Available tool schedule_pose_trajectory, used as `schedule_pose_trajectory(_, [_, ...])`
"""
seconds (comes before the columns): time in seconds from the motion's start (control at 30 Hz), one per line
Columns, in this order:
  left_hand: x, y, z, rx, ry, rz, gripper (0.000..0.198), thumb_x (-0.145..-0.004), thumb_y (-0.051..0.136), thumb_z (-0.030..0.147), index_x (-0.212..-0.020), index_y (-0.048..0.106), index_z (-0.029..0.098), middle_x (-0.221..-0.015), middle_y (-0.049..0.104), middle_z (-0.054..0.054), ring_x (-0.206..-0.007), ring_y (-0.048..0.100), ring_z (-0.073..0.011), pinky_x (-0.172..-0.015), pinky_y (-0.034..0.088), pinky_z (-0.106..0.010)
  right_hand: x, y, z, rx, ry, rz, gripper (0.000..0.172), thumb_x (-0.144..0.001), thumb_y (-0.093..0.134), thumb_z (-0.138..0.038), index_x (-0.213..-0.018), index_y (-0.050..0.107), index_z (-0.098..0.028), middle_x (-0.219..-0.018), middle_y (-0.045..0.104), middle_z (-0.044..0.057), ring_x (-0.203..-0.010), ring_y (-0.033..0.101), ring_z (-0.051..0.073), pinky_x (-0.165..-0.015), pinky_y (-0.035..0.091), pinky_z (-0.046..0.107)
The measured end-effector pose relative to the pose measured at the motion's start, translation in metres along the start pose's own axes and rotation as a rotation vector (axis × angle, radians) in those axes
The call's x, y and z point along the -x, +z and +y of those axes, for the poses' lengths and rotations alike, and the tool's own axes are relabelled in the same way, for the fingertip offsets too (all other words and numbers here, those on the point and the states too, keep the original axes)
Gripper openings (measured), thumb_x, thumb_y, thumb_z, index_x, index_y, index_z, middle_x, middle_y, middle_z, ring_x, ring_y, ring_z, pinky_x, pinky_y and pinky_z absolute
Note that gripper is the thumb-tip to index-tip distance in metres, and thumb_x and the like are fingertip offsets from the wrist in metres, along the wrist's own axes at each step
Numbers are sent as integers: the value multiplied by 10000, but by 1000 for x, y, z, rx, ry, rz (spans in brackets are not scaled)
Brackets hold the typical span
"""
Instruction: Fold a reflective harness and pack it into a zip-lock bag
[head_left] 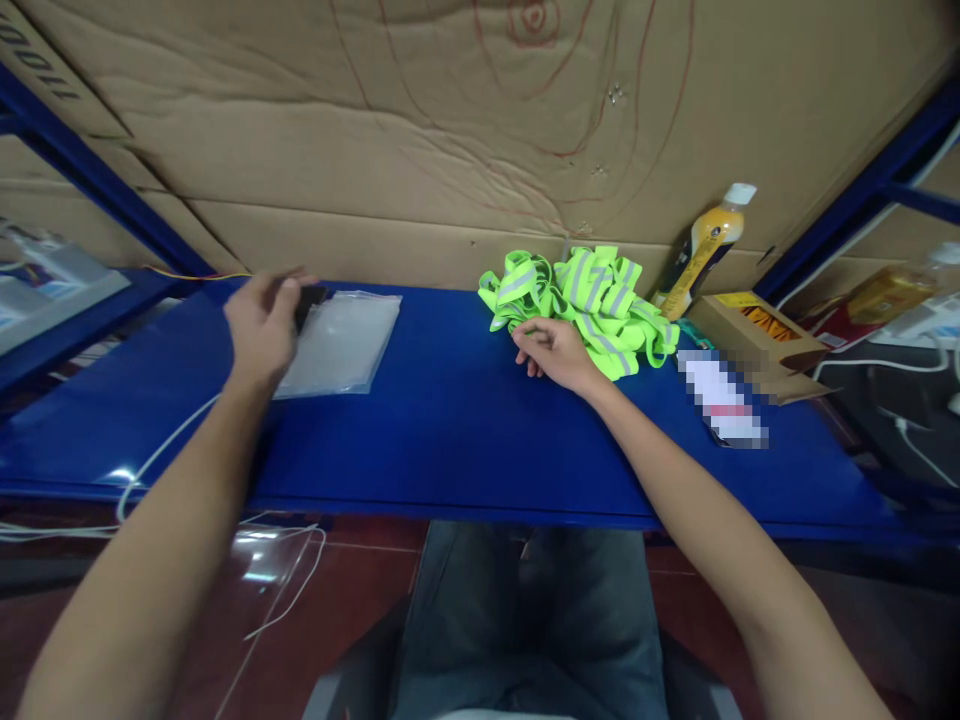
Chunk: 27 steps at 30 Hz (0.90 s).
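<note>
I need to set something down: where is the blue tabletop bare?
The widest bare patch of the blue tabletop lies between the plastic bag and the right hand, reaching the front edge. Another lies left of the left hand, behind the white cable. The right rear is crowded: green strips, bottle, carton and a blurred phone-like slab.

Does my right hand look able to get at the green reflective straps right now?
Probably yes: your right hand is at the near edge of the green reflective straps, with nothing visible blocking it.
</note>
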<state>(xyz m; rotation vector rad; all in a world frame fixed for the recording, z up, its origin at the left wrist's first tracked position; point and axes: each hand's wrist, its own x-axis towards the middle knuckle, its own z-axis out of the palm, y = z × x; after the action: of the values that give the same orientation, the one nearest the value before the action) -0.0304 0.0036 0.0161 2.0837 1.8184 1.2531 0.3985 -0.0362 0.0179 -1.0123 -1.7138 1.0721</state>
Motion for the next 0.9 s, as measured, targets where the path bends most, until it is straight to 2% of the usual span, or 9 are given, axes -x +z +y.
schedule_pose_trajectory(0.1, [-4,-6,25,182,97,317,561,-1052,585,662,-1351,709,204,-1275,819,-23,-1211,760,-268,-1160,553,-498,-1,-1,0,12,0,-11,448,-921,756,-643,-972,721,-199,-753,749,24,-525,647,123,-475,500,239])
schedule_pose_trajectory(0.17, [-9,1,55,288,154,369,494,-998,722,618,-1238,765,188,-1121,842,-28,-1084,792,-259,-1067,605,-480,-3,-2,-4,61,-6,-24,386,-963,708,-572,-932,719,-187,-763,751,33,-528,643,123,-486,494,245])
schedule_pose_trajectory(0.33, [-30,59,145,347,206,82,677,-885,801,697,-1326,737,186,-1193,814,-113,-1112,776,-297,-1005,614,-452,-22,-12,-33,424,-206,35,305,-1009,621,-341,-747,660,-189,-680,709,28,-605,628,148,-636,515,292])
schedule_pose_trajectory(0.43, [-47,106,184,307,206,-139,1007,-748,905,695,-1544,593,163,-1348,750,-185,-1187,751,-355,-1033,592,-492,-48,-31,-51,440,-336,251,370,-1061,604,-481,-820,672,-208,-728,698,44,-684,656,187,-715,557,352])
schedule_pose_trajectory(0.5, [-60,130,201,246,193,-265,1002,-684,947,669,-1479,639,143,-1247,769,-180,-1119,755,-382,-1006,593,-521,-68,-49,-59,369,-373,342,501,-1083,504,-672,-987,700,-220,-858,732,73,-779,716,213,-738,592,377])
schedule_pose_trajectory(0.57, [-73,144,211,123,207,-403,648,-689,948,563,-1175,778,168,-1006,782,-117,-1016,755,-372,-975,593,-507,-85,-68,-63,358,-400,343,664,-1068,373,-805,-1130,695,-228,-960,751,92,-839,753,224,-746,605,390])
schedule_pose_trajectory(0.67, [-91,148,215,75,195,-483,230,-722,868,377,-758,723,202,-720,671,-40,-843,713,-300,-903,590,-447,-97,-85,-67,358,-413,310,724,-1047,349,-852,-1160,692,-224,-972,757,85,-824,765,208,-731,606,374])
schedule_pose_trajectory(0.73, [-98,144,210,249,188,-486,138,-733,799,299,-791,731,194,-749,679,-25,-812,681,-254,-870,587,-410,-95,-87,-66,339,-388,277,679,-1044,422,-831,-1101,706,-216,-928,748,83,-796,757,205,-714,615,369])
schedule_pose_trajectory(0.9, [-85,130,194,641,131,-424,342,-717,770,281,-1035,788,157,-966,785,-58,-889,701,-248,-871,603,-405,-77,-77,-40,470,-355,344,584,-1022,564,-765,-1059,718,-203,-1034,751,134,-943,752,271,-864,645,458])
